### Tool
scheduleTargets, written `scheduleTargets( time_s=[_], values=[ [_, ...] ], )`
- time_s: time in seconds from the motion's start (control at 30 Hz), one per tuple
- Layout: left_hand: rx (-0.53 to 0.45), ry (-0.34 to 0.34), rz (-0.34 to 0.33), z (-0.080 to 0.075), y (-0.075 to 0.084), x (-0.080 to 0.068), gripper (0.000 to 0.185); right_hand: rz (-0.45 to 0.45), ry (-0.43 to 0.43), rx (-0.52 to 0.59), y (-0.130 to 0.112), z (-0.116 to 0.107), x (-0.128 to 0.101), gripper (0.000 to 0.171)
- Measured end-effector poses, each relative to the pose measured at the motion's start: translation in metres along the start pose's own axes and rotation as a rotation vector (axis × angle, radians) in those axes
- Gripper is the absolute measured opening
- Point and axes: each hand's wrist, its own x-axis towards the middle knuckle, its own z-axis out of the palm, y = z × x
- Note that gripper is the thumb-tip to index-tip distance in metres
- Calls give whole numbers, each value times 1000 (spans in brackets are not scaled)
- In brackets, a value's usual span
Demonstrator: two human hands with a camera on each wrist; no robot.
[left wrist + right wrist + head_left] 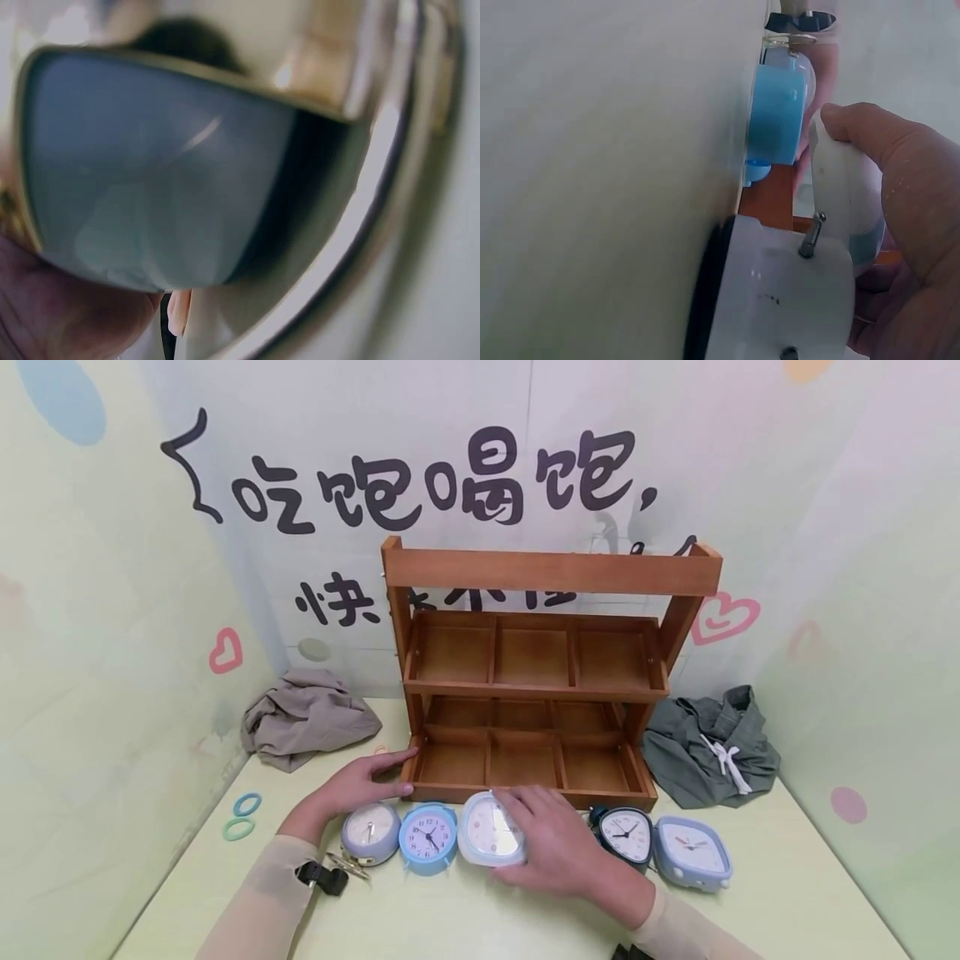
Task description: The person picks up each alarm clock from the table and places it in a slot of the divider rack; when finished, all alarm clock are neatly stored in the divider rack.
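Observation:
My right hand (551, 843) grips a white alarm clock (483, 837) with a pale blue rim, just in front of the wooden shelf (551, 572). In the right wrist view its thumb lies on the clock's edge. The extended fingers of my left hand (352, 793) touch the shelf's lower left side. Below that hand are a lavender clock (367, 837) and a thin gold-rimmed object (347, 865), partly hidden by the wrist. A light blue alarm clock (427, 842) stands between the hands. Right of my right hand are a dark green clock (626, 835) and a periwinkle clock (693, 853).
A brown cloth (307, 718) lies left of the shelf, and a grey-green cloth (712, 747) with a white tie lies right. Two rings, one blue (247, 804) and one green (238, 829), rest at the left. A white body with metal feet (780, 292) appears near my right hand.

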Motion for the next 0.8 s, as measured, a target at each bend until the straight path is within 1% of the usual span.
scheduleTargets(
  time_s=[0.13, 0.3, 0.47, 0.67, 0.8],
  values=[
    [1, 0, -6, 0, 1, 1, 78, -13, 31, -25, 4, -7, 6, 109],
    [6, -1, -12, 1, 1, 1, 78, -30, 37, -21, 6, -20, 19, 108],
    [9, 7, -4, 1, -2, 0, 77, -42, 32, -60, 8, -29, 36, 108],
    [-16, 2, 0, 1, -1, 1, 77, -38, -2, -90, 12, -34, 56, 107],
    [-17, 5, -4, 1, 0, 0, 76, 2, -48, -83, 16, -34, 71, 107]
  ],
)
